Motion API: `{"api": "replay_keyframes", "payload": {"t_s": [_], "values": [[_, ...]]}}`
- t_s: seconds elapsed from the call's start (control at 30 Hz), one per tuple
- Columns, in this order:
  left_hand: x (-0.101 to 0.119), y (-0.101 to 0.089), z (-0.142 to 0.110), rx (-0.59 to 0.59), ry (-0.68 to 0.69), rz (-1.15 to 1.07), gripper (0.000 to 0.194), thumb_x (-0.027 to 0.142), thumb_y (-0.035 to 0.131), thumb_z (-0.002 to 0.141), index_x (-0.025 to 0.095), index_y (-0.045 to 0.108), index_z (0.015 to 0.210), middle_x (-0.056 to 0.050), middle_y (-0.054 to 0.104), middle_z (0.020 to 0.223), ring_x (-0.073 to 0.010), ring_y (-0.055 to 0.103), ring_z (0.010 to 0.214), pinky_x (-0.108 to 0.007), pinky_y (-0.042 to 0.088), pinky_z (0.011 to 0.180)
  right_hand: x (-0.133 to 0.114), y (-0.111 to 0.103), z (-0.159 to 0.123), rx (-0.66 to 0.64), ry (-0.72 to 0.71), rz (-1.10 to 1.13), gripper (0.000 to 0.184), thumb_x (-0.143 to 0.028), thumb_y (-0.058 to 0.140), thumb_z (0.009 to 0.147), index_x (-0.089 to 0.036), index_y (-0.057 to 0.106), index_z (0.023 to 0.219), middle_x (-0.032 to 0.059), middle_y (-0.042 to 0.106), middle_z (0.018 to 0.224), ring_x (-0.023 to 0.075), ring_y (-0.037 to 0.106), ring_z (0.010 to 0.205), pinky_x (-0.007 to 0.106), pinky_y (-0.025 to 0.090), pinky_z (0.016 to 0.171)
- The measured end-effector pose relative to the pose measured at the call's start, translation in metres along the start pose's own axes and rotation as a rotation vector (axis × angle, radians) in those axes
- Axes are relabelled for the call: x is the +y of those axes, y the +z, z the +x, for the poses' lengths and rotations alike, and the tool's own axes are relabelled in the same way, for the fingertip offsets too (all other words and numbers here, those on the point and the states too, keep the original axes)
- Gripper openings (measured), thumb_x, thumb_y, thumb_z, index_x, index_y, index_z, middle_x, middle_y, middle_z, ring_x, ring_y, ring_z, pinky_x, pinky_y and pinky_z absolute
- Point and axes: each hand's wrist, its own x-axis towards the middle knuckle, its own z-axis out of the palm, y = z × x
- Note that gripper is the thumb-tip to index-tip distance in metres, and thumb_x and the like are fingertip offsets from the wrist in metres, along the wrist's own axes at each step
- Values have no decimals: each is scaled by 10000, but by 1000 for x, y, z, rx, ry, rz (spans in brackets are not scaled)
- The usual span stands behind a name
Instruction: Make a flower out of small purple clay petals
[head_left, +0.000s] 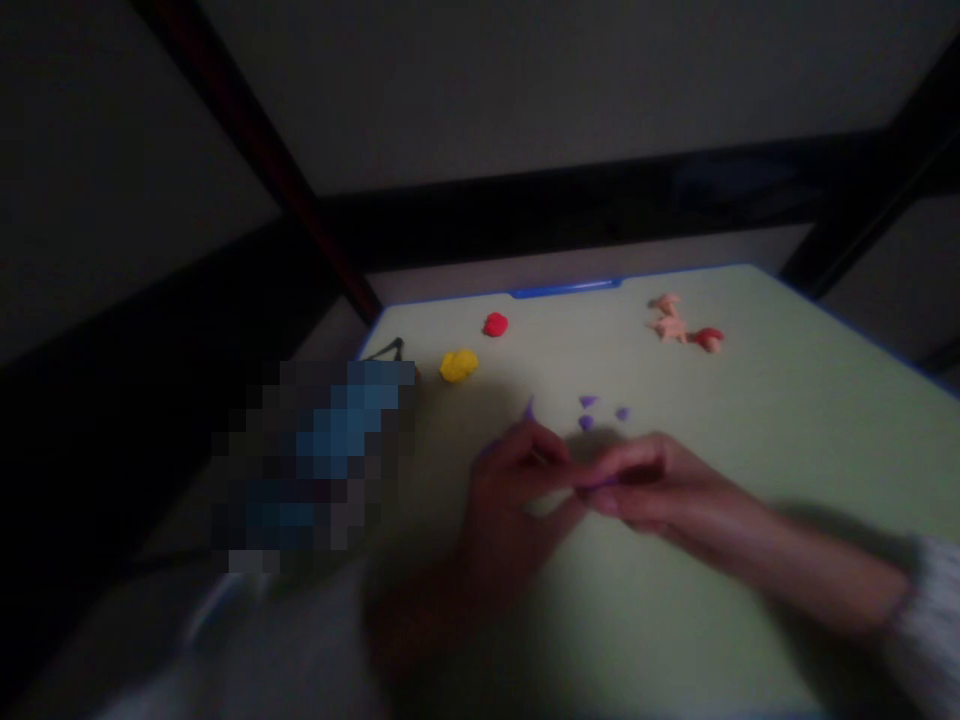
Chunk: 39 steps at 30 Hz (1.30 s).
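Note:
My left hand (514, 480) and my right hand (645, 490) meet over a pale green board (787, 420), fingertips pinched together on a small piece of purple clay (596, 485). Three little purple clay bits (589, 410) lie just beyond the hands, and another purple piece (529, 408) pokes up behind my left fingers. The picture is dark and blurred, so the fingers' exact grip is hard to make out.
A yellow clay lump (458, 365) and a red clay lump (495, 324) sit at the board's far left. A peach and red clay figure (682, 325) lies at the far right. A pixelated blue patch (322, 450) is left of the board.

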Motion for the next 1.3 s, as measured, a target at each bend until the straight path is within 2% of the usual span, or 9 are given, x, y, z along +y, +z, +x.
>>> {"api": "replay_keyframes", "payload": {"t_s": [0.17,0.3,0.43,0.53,0.67,0.87,1.17,1.3], "values": [[0,1,-1,-1,53,12,84,194,699,701,227,726,774,7,553,706,-90,532,613,-209,445,540,4,2,-1,56,24,89,146,-265,819,539,-192,708,602,-65,516,438,21,312,413,176,201,391],[-1,-1,1,12,112,-23,121,174,700,700,241,723,798,11,541,712,-87,530,612,-205,440,524,2,1,-1,42,29,33,172,-286,820,536,-180,721,631,-52,526,453,26,341,426,180,204,388],[-3,-3,0,45,64,-38,136,156,711,687,234,724,798,2,544,706,-108,538,634,-230,444,530,-1,-3,-1,-6,3,9,178,-284,802,575,-189,738,711,-53,527,468,21,345,422,180,205,381],[-3,-3,-1,57,39,-40,173,131,728,664,246,722,794,-1,546,701,-115,530,630,-237,438,519,-3,-5,0,2,-23,26,109,-277,772,622,-184,732,662,-75,449,413,10,298,385,181,177,362],[-1,-2,0,29,51,-29,239,102,730,647,252,713,833,0,543,702,-108,513,607,-224,429,484,-3,-5,0,24,-41,23,119,-284,769,621,-172,728,624,-74,430,401,11,286,377,186,170,356],[-1,-2,2,42,79,3,115,149,712,679,216,717,772,9,540,683,-92,518,606,-205,426,487,3,-4,0,62,-64,2,124,-294,779,607,-184,721,614,-76,440,406,14,288,389,177,184,364],[-1,-5,3,11,94,-47,94,128,706,680,197,723,742,10,566,662,-83,536,591,-198,435,513,6,-2,1,64,-70,11,171,-313,781,601,-165,700,575,-73,424,403,18,293,382,175,183,358],[-4,-4,3,38,51,-60,117,124,722,660,206,724,743,5,572,686,-95,542,613,-205,430,511,-1,-4,-1,23,-41,16,179,-320,773,619,-167,739,705,-64,442,446,16,303,399,167,194,358]]}}
